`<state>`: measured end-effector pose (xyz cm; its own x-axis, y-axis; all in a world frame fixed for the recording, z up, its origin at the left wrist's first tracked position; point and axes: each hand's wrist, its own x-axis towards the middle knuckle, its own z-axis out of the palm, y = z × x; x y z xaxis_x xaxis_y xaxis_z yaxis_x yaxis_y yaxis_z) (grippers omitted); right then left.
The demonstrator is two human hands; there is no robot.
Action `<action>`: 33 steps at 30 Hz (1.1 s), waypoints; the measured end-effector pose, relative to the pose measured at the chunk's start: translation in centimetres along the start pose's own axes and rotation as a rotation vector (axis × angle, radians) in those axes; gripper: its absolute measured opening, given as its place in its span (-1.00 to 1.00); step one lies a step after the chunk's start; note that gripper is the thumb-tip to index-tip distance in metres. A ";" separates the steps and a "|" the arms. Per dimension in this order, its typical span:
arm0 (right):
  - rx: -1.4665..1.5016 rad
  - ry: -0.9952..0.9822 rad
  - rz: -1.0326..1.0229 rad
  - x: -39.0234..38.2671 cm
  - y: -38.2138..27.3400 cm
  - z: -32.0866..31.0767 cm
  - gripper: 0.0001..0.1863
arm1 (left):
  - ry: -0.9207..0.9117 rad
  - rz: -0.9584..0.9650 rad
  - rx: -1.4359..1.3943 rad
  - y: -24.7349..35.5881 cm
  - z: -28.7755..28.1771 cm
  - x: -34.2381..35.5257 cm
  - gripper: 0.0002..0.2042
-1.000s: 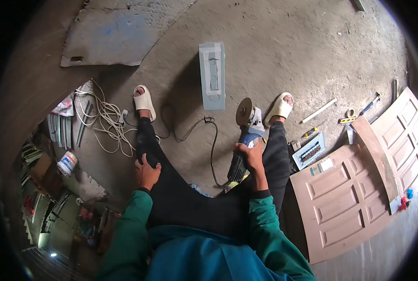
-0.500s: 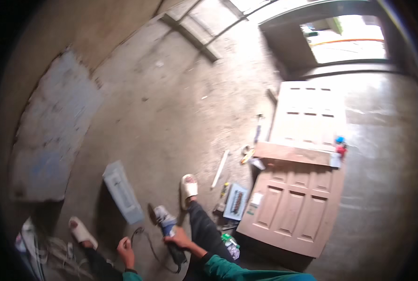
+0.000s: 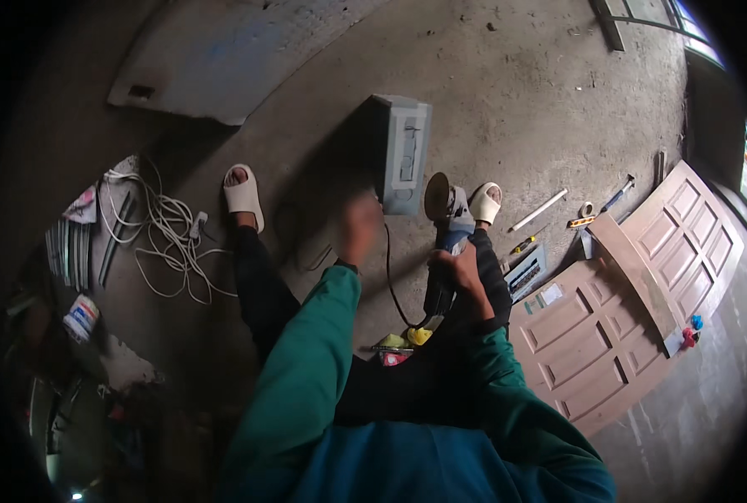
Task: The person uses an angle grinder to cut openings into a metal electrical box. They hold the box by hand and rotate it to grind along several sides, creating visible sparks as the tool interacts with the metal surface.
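Observation:
My right hand point(image 3: 457, 264) is wrapped around the body of an angle grinder point(image 3: 454, 220), which has a blue and grey housing and a brown disc at its front end. The black cord loops from the back of the grinder over the floor toward my left hand point(image 3: 361, 228). That hand is smeared, so its fingers cannot be made out. Just beyond both hands, a grey metal box point(image 3: 416, 159) with a cutout panel stands on the floor. The grinder's disc is to the right of the box, apparently apart from it.
A white cable point(image 3: 168, 239) lies tangled at left, beside metal strips point(image 3: 70, 251). Two panelled wooden doors point(image 3: 583, 335) are at right, near a white tube point(image 3: 538, 210), a tape roll point(image 3: 587, 209) and a hammer point(image 3: 618, 194). A large pale slab point(image 3: 214, 63) is at far left.
My view has swung left, so the box, grinder and doors appear further right. My left hand now reaches forward beside the box. The grinder stays in my right hand, its disc close to the box.

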<state>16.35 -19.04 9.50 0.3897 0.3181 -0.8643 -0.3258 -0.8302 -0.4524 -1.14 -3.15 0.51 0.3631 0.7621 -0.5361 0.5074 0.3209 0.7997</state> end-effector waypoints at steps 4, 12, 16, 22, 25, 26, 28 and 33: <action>0.000 -0.066 0.013 -0.5 -4.9 3.5 -0.62 | -0.052 -0.094 0.061 -0.3 -1.6 0.3 -0.73; -0.049 -0.069 0.035 0.9 -7.6 5.4 -0.70 | -0.111 -0.114 0.105 -0.5 -0.8 0.5 -0.74; -0.024 -0.059 0.021 1.3 -8.2 5.9 -0.70 | -0.122 -0.125 0.089 -0.2 -1.4 0.5 -0.75; -0.041 -0.017 -0.019 1.2 -9.7 6.9 -0.68 | -0.102 -0.134 0.095 -1.1 -1.6 0.5 -0.75; -0.079 -0.020 0.003 1.4 -9.6 5.6 -0.66 | -0.103 -0.147 0.063 0.1 -0.6 0.4 -0.76; -0.074 -0.010 0.030 1.3 -9.8 5.9 -0.65 | -0.091 -0.148 0.084 0.1 -0.8 0.3 -0.77; -0.072 -0.005 0.054 1.0 -10.3 6.4 -0.65 | -0.073 -0.146 0.087 -0.5 -0.7 0.3 -0.77; -0.080 -0.020 0.091 0.9 -10.5 6.2 -0.65 | -0.077 -0.164 0.107 0.3 -0.8 0.4 -0.76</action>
<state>14.78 -7.22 12.10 0.3441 0.2485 -0.9054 -0.2892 -0.8894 -0.3540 -1.52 -2.31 0.76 0.3254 0.6582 -0.6789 0.6432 0.3722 0.6691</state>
